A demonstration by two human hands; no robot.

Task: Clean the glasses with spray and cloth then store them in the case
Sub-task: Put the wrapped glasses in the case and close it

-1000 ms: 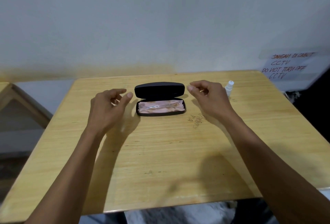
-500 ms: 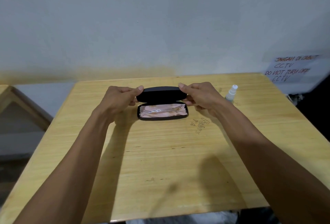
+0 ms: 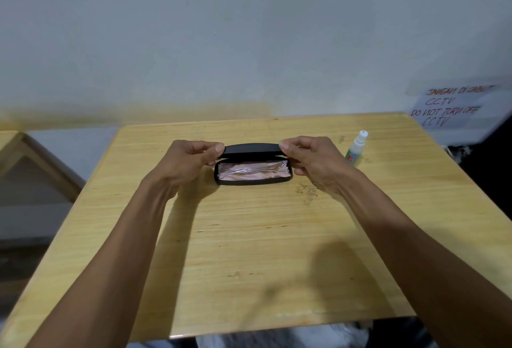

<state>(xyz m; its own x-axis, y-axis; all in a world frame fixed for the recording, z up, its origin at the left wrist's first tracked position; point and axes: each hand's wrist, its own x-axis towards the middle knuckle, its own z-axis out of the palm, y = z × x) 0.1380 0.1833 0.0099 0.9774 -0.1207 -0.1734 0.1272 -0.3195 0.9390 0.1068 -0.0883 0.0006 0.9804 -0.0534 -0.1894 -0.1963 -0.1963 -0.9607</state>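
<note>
A pale wooden worktop [image 3: 249,237] stands against a plain grey-white wall [image 3: 221,43], a handwritten CCTV notice [image 3: 448,109] at right. Mid-worktop, the black case [image 3: 253,178] lies half open, with pink cloth [image 3: 249,173] and glasses [image 3: 246,171] inside. Left hand [image 3: 188,162] and right hand [image 3: 313,159] pinch the lid's ends with their fingers. A spray bottle [image 3: 356,149] stands just right.
</note>
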